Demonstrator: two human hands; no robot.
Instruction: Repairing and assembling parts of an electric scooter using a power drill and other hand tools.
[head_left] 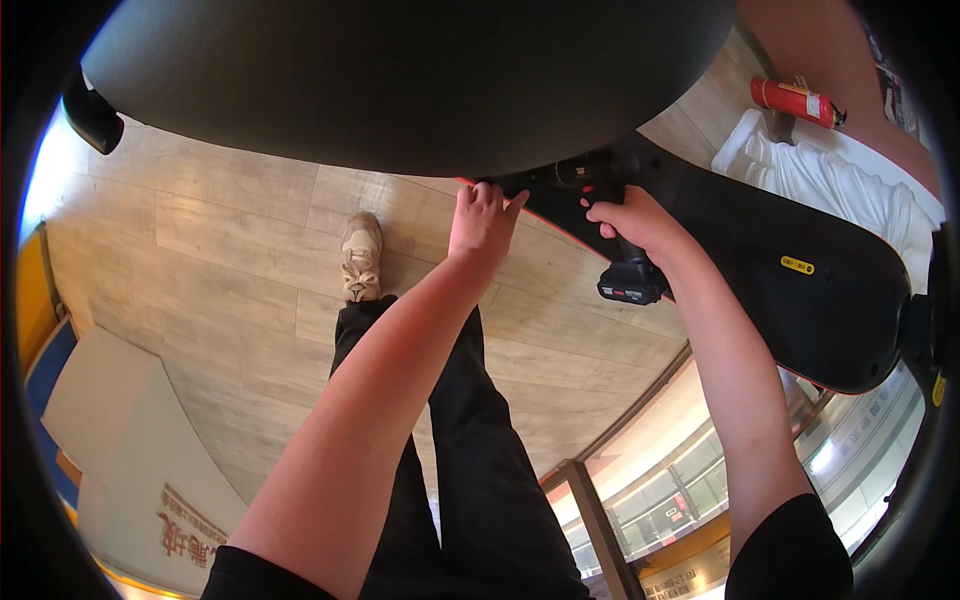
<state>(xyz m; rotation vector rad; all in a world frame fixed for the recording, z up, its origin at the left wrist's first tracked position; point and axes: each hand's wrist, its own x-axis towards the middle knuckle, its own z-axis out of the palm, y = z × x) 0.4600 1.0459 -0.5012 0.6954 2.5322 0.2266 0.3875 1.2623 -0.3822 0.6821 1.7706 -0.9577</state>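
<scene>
My right hand [632, 220] is wrapped round the grip of a black cordless drill [628, 280], whose battery hangs below. The drill's front points left, along a long black panel [720, 250] with a thin red edge. My left hand [482, 218] is by the panel's red edge, close to the drill's front end. Its fingers are bent and its thumb reaches toward the drill; whatever they grip is hidden. Just above both hands bulges a large, smooth black rounded part [400, 80], which covers the drill's far side.
A red fire extinguisher [795, 102] lies at the far right, near crumpled white sheeting [850, 180]. My shoe [361, 258] rests on the wood-look floor [230, 220]. A white curved board [130, 410] stands at left. Glass panes with a brown frame [590, 520] are at the lower right.
</scene>
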